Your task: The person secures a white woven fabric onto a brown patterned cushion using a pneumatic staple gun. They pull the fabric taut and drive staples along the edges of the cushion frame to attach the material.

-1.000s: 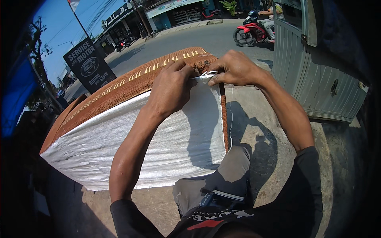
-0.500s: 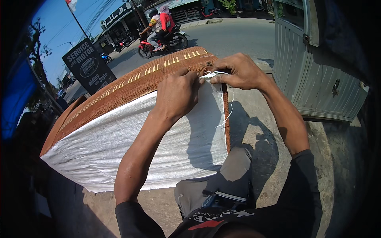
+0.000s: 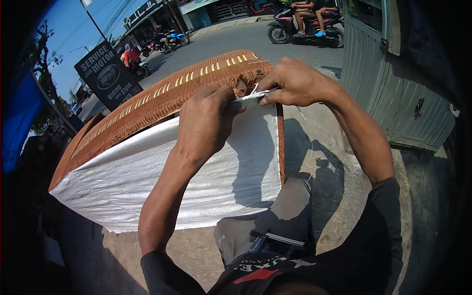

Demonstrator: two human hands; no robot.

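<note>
A piece of upholstered furniture (image 3: pixel 162 101), covered in brown ribbed fabric with a row of cream dashes, lies tilted before me. White woven sheeting (image 3: pixel 142 182) covers its near side. My left hand (image 3: pixel 205 115) is closed on the upper edge of this sheeting, its fingertips partly hidden. My right hand (image 3: pixel 297 84) pinches the same edge near the right corner. Between them the edge is stretched into a tight, rolled strip. Just behind it, the brown fabric gapes at a dark, frayed opening (image 3: pixel 242 87). A white thread lies over my right knee.
My grey-trousered leg (image 3: pixel 290 204) touches the near right corner. A grey metal door (image 3: pixel 403 93) stands at the right on concrete ground (image 3: pixel 324 206). Beyond are a black signboard (image 3: pixel 109 77) and a road (image 3: pixel 236 44) with a motorcycle (image 3: pixel 307 29) carrying two people.
My left hand has moved left and slightly down, drawing the sheeting's edge away from the brown fabric, so the dark opening shows. The right hand has shifted slightly. Different motorcycles are passing.
</note>
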